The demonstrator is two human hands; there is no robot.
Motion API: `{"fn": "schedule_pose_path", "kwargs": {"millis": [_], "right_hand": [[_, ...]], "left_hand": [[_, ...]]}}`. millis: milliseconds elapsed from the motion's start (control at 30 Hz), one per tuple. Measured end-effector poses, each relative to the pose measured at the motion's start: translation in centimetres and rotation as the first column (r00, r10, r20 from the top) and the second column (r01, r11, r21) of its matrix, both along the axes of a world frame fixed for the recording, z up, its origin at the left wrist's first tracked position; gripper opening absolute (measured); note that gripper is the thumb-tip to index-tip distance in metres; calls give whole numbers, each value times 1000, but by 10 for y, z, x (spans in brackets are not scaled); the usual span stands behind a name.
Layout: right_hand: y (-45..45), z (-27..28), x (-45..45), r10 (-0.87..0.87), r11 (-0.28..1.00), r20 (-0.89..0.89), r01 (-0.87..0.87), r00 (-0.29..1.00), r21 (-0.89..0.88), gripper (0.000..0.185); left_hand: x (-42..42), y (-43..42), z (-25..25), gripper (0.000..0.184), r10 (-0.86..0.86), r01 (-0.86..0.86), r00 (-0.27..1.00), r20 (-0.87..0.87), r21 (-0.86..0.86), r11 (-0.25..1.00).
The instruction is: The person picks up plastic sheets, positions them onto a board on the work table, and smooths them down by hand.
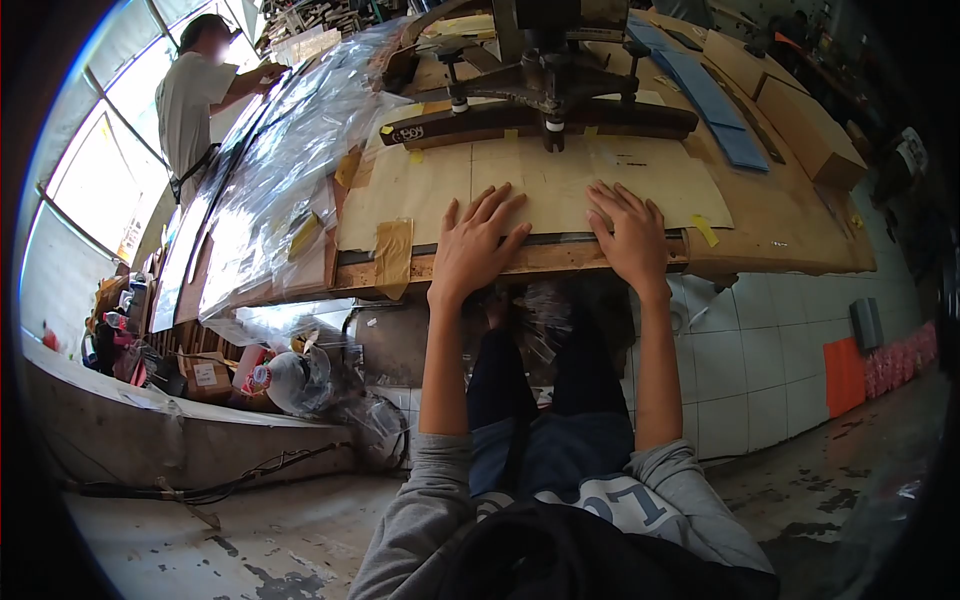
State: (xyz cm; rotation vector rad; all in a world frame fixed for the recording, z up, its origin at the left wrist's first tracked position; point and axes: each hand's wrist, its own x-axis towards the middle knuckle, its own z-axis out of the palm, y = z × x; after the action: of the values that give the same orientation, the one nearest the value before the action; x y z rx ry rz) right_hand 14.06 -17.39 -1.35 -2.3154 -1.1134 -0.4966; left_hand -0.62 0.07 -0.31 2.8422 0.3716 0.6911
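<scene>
Both of my hands lie on a pale tan sheet point(545, 195) on the bench in front of me. My left hand point(474, 244) rests near the front edge, its fingers stretched out and pointing away. To its right, my right hand point(630, 232) lies flat with the fingers apart. Neither hand holds anything. Just beyond the fingertips stands a dark metal press point(550, 85) with a long curved bar point(620, 122) across the sheet. Brown tape point(393, 255) runs over the bench's front edge left of my left hand, and a yellow tape piece point(705, 230) sticks near the sheet's right corner.
Clear plastic film point(300, 150) covers the bench's left side. On the right lie blue strips point(710, 105) and a cardboard box point(810, 130). A person point(195, 100) in a light shirt works at the far left. A large plastic bottle point(290, 382) sits below, at left.
</scene>
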Motion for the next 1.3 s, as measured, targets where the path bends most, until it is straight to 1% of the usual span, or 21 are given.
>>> {"fn": "schedule_pose_path", "kwargs": {"millis": [267, 367, 467, 567, 667, 767, 967, 1000, 1100, 1133, 1233, 1300], "right_hand": [[0, 1, 0, 5, 1000, 6, -5, 1000, 4, 34], [0, 0, 0, 8, 1000, 15, -8, 1000, 4, 34], [0, 0, 0, 13, 1000, 3, -13, 1000, 1, 34], [0, 1, 0, 23, 1000, 3, -23, 1000, -8, 35], [0, 1, 0, 16, 999, 4, -16, 1000, -34, 36], [-1, 2, -1, 23, 999, 3, -23, 1000, -25, 36], [-3, 4, -4, 28, 999, -6, -28, 1000, -43, 37], [-2, 4, -3, 29, 999, 0, -29, 1000, -40, 37], [-3, 3, -3, 34, 999, 1, -34, 999, -38, 37], [-3, 4, -4, 35, 999, -5, -35, 999, -39, 37], [-4, 6, -5, 38, 999, -21, -39, 999, -32, 37], [-4, 7, -4, 39, 999, -35, -40, 999, -11, 35]], "left_hand": [[0, 1, -1, 39, 0, 0, 1000, -14, 10, 1000], [-1, 2, 0, 45, -10, 10, 999, -32, -2, 1000], [-6, 3, 6, 56, -77, 74, 996, -41, -59, 995], [-7, 4, 8, 65, -104, 100, 993, -59, -70, 993], [-8, 4, 9, 67, -133, 128, 989, -59, -77, 989], [-9, 2, 12, 65, -137, 131, 987, -79, -70, 989], [-4, -2, 9, 58, -69, 68, 996, -63, -24, 997], [-2, -3, 10, 55, -69, 69, 998, 4, 17, 997], [5, -14, 17, 50, 16, -15, 1000, -13, 28, 1000], [11, -19, 18, 45, 58, -58, 998, -5, 32, 998], [18, -22, 22, 33, 60, -60, 998, -4, -89, 994], [17, -15, 13, 26, -35, 45, 996, 80, -118, 992]]}}
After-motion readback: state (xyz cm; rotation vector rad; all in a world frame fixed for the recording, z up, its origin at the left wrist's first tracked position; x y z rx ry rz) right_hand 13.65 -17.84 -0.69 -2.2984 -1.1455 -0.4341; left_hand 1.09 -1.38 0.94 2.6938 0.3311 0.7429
